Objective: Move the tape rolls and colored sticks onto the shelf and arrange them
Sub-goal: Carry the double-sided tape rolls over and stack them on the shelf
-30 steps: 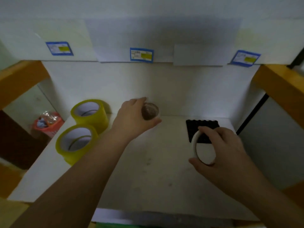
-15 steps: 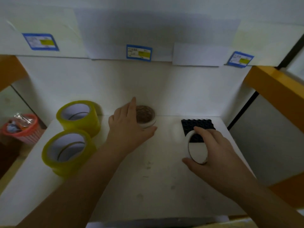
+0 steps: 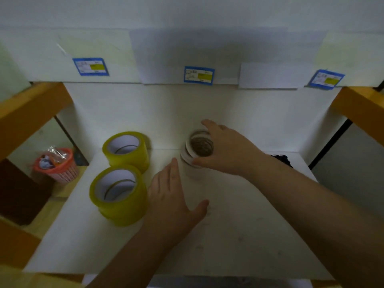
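Two wide yellow tape rolls stand on the white shelf [image 3: 228, 235], one at the back [image 3: 126, 148] and one in front of it [image 3: 118, 192]. At the back centre a white tape roll [image 3: 198, 147] sits on top of another white roll, slightly blurred. My right hand [image 3: 226, 150] grips the top roll, thumb on its near side and fingers over its far rim. My left hand [image 3: 172, 196] lies open and flat, fingers straight, between the front yellow roll and the white stack, holding nothing. No colored sticks are in view.
A black ribbed object [image 3: 281, 159] at the back right is mostly hidden behind my right forearm. Orange shelf beams [image 3: 29, 109] frame both sides. A red basket [image 3: 56, 165] stands below on the left. Blue labels [image 3: 199, 74] hang on the upper shelf edge.
My right hand carried its white roll left from the black object onto the white roll at the back centre. My left hand let go of that back roll and drew back, open.
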`<control>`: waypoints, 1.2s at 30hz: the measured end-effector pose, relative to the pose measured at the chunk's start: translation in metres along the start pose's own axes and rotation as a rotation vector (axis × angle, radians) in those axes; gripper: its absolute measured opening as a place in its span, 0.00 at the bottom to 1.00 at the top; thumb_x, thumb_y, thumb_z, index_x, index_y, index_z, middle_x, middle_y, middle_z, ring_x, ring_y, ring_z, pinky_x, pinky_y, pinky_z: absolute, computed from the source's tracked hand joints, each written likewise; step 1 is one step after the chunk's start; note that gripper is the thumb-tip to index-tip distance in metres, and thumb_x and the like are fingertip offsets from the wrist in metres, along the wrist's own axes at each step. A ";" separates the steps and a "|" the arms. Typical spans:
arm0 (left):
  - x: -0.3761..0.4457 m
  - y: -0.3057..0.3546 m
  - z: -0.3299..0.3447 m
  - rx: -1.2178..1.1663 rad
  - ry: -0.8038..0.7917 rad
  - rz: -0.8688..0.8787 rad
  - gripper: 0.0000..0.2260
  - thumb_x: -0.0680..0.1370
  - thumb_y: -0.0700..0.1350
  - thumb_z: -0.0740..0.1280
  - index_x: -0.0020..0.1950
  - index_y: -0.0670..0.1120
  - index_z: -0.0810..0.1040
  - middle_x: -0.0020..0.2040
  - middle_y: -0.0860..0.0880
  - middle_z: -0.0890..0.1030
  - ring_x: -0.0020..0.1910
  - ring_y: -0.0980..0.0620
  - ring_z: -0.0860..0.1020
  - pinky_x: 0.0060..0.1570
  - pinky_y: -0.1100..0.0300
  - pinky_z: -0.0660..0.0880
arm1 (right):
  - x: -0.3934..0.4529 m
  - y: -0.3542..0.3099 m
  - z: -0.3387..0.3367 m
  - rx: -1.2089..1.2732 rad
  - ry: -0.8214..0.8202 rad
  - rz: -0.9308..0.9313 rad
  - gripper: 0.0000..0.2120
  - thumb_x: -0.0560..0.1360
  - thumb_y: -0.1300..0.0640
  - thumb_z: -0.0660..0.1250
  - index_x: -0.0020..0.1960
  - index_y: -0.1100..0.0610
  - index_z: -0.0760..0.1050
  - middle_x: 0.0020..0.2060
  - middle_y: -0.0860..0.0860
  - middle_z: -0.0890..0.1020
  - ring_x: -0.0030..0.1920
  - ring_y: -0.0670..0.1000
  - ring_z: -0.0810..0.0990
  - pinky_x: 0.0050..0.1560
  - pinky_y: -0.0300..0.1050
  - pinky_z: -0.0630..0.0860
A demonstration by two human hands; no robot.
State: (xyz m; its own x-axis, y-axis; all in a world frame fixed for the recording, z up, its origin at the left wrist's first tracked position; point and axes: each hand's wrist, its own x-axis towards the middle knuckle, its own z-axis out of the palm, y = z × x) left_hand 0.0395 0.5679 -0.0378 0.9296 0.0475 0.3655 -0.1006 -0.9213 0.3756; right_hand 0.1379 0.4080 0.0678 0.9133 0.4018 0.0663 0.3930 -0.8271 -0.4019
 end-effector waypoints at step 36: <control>0.006 0.011 -0.025 0.045 -0.188 0.203 0.40 0.70 0.63 0.58 0.79 0.49 0.57 0.78 0.44 0.59 0.74 0.39 0.60 0.70 0.44 0.62 | -0.084 0.037 0.014 -0.194 0.230 0.114 0.39 0.74 0.39 0.69 0.78 0.53 0.58 0.73 0.54 0.64 0.72 0.55 0.64 0.71 0.47 0.63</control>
State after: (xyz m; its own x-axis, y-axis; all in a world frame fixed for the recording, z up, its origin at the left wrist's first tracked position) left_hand 0.0356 0.5671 -0.0103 0.9420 -0.2082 0.2631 -0.2794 -0.9210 0.2716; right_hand 0.0746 0.3495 0.0348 0.9440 0.2216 0.2445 0.2799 -0.9301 -0.2379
